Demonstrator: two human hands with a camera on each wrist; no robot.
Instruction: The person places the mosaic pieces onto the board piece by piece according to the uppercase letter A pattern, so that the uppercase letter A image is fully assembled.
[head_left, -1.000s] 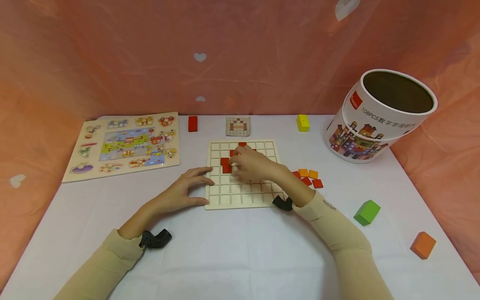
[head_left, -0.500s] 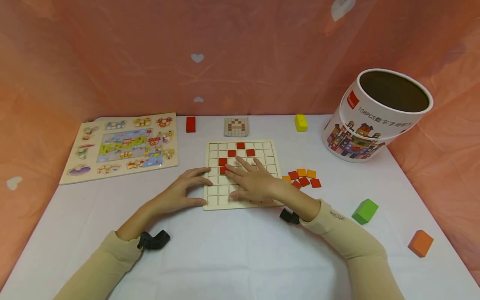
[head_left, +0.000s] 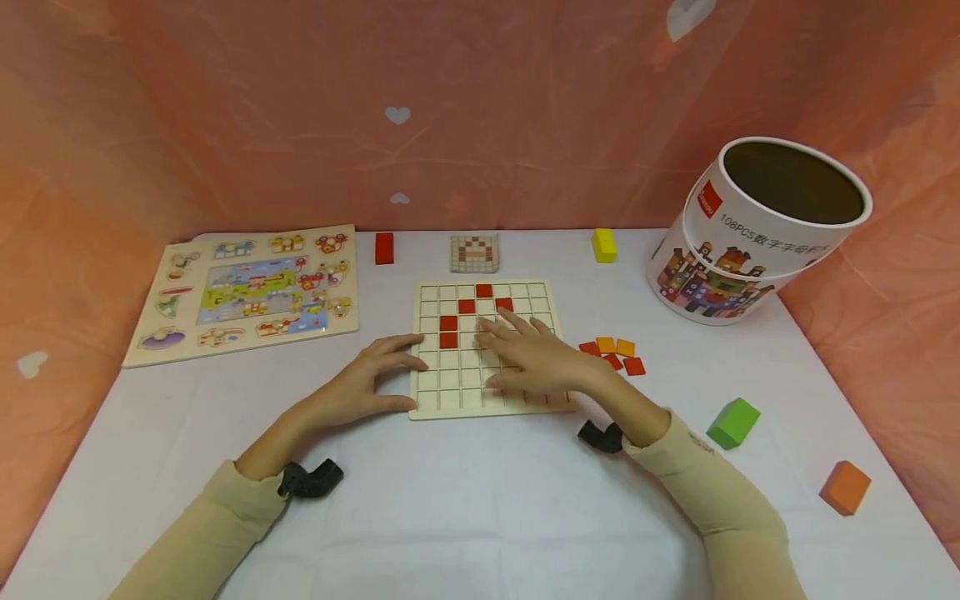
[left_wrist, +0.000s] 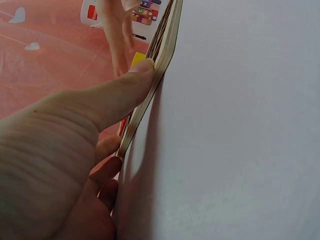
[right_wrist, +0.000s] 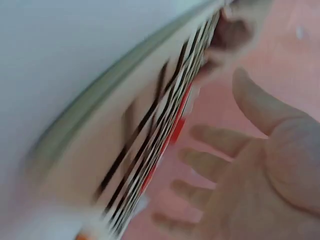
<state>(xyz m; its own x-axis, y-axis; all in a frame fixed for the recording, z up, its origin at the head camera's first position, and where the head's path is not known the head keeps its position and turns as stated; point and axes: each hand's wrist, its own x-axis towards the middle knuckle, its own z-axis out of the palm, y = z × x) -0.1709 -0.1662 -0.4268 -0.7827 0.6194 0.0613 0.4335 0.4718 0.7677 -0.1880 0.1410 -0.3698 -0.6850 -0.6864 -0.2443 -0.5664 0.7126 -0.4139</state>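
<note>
Fingers of your right hand (head_left: 534,360) lie straight and spread, palm down, just over the right half of the grid board (head_left: 486,350); that grip is open and holds nothing. Your left hand (head_left: 358,382) rests at the board's left edge, thumb against the near-left corner and fingertips on the left rim; from the left wrist view the thumb (left_wrist: 117,95) presses flat along the board's thin edge (left_wrist: 162,47), so it steadies rather than clasps, with the fingers barely bent.

Board sits at the middle of the desk (head_left: 480,508), square to you. Five red tiles (head_left: 448,331) are seated in its cells: two stacked towards the left rim, three stepping up towards the far edge. Your right fingertips lie just beside the right-most of these.

Loose tiles (head_left: 615,353), red and orange, lie in a small cluster on the desk just off the board's right edge, to the right of your right hand and a little beyond its wrist. Your right hand is plainly the nearer one; your left is across the board from them. The cluster runs roughly parallel to the desk's far edge.

Right wrist view is blurred; it shows only an open palm beside the board
</note>
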